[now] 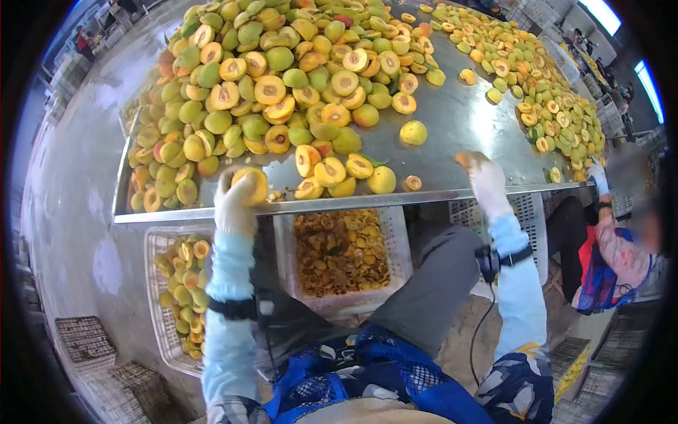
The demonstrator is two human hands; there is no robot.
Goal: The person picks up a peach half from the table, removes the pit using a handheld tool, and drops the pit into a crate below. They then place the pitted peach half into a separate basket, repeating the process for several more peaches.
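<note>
Near the front edge of the metal table [452, 141], my left hand [237, 201] in a white glove is closed on a halved yellow fruit [250, 185]. My right hand [486, 178], also gloved, is raised over the same edge farther right, its fingers pressed together around a small orange-brown thing [462, 160] that is too small to name. Between my hands lie several cut fruit halves [330, 172] and a small brownish piece [413, 183]. A large heap of green and yellow fruit [268, 90] covers the table's left part.
Below the table stand a crate of fruit [154, 283] at left, a crate of brown scraps [284, 272] between my knees and a white crate [538, 233] at right. A co-worker [618, 258] sits at the right, beside another fruit heap [551, 106]. Dark crates [85, 339] are lower left.
</note>
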